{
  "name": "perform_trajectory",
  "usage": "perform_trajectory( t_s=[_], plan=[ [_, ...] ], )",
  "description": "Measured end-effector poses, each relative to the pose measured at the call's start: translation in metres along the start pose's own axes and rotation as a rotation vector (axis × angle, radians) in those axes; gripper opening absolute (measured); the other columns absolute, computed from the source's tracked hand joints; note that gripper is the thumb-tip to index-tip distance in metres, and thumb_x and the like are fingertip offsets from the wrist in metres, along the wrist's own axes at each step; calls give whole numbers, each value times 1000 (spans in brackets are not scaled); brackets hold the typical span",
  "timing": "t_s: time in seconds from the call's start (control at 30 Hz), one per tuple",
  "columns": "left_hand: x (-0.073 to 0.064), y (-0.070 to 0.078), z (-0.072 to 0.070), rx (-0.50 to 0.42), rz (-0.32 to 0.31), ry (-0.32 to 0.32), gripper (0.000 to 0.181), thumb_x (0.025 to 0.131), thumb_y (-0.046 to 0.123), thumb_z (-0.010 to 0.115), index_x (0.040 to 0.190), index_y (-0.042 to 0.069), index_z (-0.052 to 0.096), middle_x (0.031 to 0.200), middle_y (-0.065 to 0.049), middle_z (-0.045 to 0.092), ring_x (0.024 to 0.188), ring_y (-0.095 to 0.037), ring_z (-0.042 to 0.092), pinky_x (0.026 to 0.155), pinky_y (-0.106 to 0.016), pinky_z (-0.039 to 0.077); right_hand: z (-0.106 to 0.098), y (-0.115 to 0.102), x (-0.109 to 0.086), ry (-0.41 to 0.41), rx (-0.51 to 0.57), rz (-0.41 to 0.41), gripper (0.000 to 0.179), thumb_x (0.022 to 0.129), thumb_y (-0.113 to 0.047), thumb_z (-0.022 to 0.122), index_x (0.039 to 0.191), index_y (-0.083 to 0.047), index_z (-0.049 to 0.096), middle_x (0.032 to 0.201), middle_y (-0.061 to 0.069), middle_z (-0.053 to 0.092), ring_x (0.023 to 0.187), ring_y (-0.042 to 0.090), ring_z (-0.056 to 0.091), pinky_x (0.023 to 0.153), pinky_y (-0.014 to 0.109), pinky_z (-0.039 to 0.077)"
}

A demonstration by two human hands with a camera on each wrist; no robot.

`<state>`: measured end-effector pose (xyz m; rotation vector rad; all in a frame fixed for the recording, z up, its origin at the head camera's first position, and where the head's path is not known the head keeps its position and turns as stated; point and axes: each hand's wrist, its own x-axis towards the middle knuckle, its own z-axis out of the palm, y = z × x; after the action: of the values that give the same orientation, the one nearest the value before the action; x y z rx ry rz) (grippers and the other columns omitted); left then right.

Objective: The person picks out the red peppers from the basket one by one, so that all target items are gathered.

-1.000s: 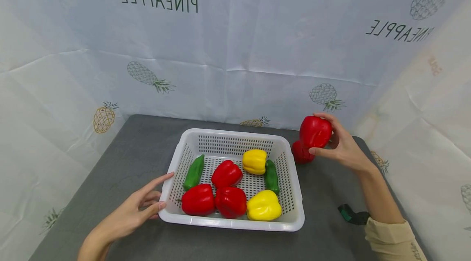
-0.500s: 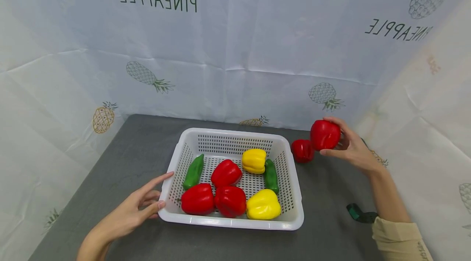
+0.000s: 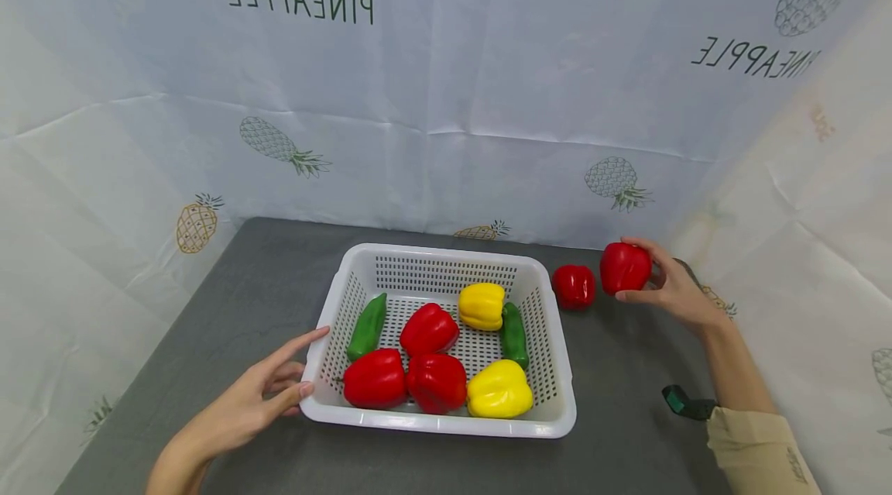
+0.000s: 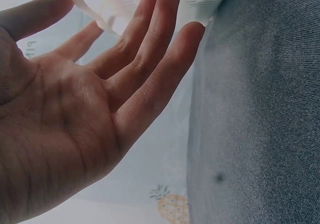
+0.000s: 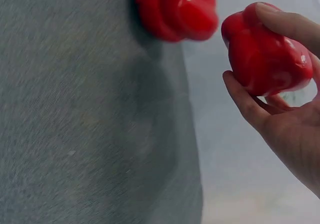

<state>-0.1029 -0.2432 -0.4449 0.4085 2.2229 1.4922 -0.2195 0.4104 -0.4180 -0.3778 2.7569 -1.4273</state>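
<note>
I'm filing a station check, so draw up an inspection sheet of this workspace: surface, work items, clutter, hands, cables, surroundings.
Surface: dark grey tabletop.
Work items: white basket holding three red peppers, two yellow peppers and two green peppers; a loose red pepper on the tabletop just right of it; a held red pepper, apart from the loose one.
Clutter: small black-and-green object near the right forearm, identity unclear.
Hands: left hand touches the basket's left side; right hand grips the held red pepper.
Cables: nothing seen.
Surroundings: pale pineapple-print sheet behind and beside the tabletop.
</note>
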Motion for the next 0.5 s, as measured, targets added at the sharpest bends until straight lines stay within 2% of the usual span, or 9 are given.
perform_trajectory(
  t_s=[0.3, 0.5],
  plan=[
    [0, 0, -1, 8, 8, -1, 78, 109, 18, 63, 173, 12, 20, 124, -19, 74, 105, -8, 70, 82, -31, 63, -1, 28, 3, -54, -18, 59, 89, 90, -13, 86, 164, -13, 37, 159, 14, 42, 122, -4, 54, 89, 23, 60],
    [0, 0, -1, 9, 15, -5, 77, 110, 18, 63, 173, 12, 19, 125, -19, 74, 105, -6, 70, 82, -32, 63, 0, 41, 6, -97, -57, 93, 89, 90, -16, 86, 164, -12, 37, 157, 15, 45, 125, 1, 51, 92, 24, 58]
  ],
)
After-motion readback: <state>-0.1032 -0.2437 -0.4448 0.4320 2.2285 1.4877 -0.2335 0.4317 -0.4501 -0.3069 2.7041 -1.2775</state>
